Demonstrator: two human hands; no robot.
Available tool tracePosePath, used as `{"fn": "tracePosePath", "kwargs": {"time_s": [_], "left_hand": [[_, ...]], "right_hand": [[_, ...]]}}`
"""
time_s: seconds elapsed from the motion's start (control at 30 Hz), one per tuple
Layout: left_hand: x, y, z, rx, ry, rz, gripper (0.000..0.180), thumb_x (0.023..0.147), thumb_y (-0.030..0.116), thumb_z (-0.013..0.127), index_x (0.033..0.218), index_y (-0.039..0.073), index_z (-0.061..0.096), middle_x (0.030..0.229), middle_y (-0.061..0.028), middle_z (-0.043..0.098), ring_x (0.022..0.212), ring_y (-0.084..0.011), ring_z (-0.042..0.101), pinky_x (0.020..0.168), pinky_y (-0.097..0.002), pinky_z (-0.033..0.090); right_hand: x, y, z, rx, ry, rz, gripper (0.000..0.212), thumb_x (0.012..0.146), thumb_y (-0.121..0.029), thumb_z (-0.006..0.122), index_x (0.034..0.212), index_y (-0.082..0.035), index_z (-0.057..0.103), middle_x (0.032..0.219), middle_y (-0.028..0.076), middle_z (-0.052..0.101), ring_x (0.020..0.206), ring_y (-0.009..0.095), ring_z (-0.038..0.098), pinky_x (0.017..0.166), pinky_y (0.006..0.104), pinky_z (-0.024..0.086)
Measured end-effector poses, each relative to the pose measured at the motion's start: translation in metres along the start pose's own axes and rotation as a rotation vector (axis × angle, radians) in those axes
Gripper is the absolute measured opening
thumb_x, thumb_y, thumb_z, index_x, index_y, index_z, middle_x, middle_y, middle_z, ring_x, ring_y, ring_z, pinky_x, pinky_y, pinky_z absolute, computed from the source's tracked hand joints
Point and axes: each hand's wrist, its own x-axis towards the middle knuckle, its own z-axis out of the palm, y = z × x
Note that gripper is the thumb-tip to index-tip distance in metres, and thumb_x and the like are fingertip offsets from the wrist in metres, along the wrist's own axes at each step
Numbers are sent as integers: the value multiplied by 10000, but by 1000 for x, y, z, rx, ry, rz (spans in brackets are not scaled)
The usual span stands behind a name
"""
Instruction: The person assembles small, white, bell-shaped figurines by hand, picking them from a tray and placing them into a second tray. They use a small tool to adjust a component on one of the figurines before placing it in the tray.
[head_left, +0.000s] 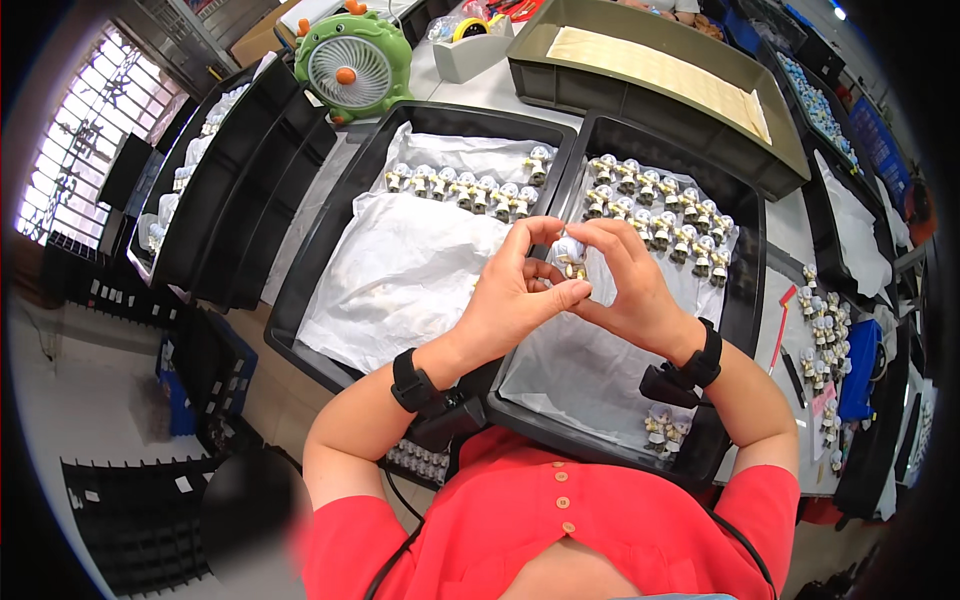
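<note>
Between my two hands is a small figurine with a pale head and gold and white body. My left hand pinches it from the left side, and my right hand has its fingers curled round it from the right. Both hands are above the meeting rims of two black trays. In the left tray, a row of similar figurines stands beside white lining paper. The right tray bears several rows of figurines at its far end and a few figurines near its front.
A green animal-shaped fan stands behind the left tray. Beyond the right tray is an olive bin. Stacked black trays rise at left. More figurines, a red-handled tool and a blue box lie at right.
</note>
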Motion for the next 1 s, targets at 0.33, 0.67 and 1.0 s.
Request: {"fn": "tracePosePath", "kwargs": {"time_s": [0.33, 0.67, 1.0], "left_hand": [[5, 2, -7, -414, -94, -95, 477, 930, 140, 527, 1362, 39, 352, 1205, -84, 524, 1066, -202, 574, 898, -339, 489], [4, -3, 0, -595, -195, -206, 408, 993, 303, 426, 1310, 46, 417, 1185, -65, 536, 1047, -204, 586, 849, -341, 514], [7, -4, 0, -658, -252, -157, 498, 994, 410, 353, 1318, 33, 389, 1245, -108, 499, 1075, -251, 566, 852, -366, 506]], "right_hand": [[3, -1, -9, 66, 21, 18, 790, 575, -97, 839, 1272, -83, 465, 1200, 115, 502, 1108, 296, 491, 940, 380, 422], [0, -5, -2, 98, 61, -192, 854, 617, -32, 810, 1357, -96, 389, 1269, 114, 470, 1098, 274, 518, 868, 353, 496], [-2, -6, 0, 265, 92, 29, 974, 596, -67, 848, 1410, -102, 314, 1221, 113, 534, 1076, 232, 553, 862, 313, 499]]}}
